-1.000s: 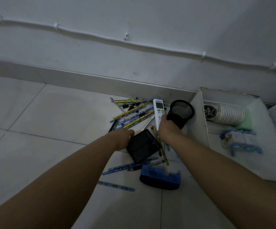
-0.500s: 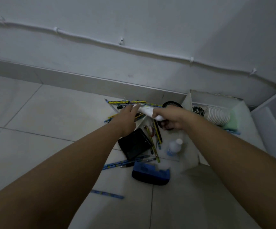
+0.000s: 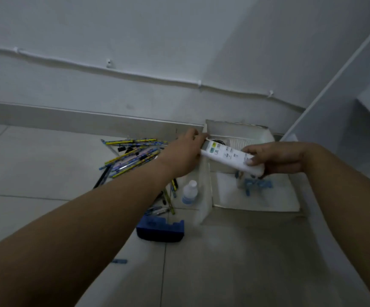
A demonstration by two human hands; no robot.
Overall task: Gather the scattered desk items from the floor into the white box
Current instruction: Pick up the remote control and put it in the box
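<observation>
Right of centre in the frame, the right hand [image 3: 277, 157] grips the slim white plastic remote control [image 3: 230, 157] by its lower end, thumb pressed on its button face, holding it tilted over the open white cardboard box [image 3: 255, 207]. A second ago this remote lay on the floor among the pencils; half a second ago it was lifted clear; it now hangs above the box interior, so release should complete this item.

The left hand [image 3: 184, 154] has come off the floor items and reaches to the box's left wall near the far corner; whether its fingers grip the rim cannot be told.

Outstanding on the tiles, left of the box: a heap of yellow-and-blue striped pencils [image 3: 133, 156], a small clear plastic bottle with white cap [image 3: 189, 193], and a dark blue foam block [image 3: 160, 229].
</observation>
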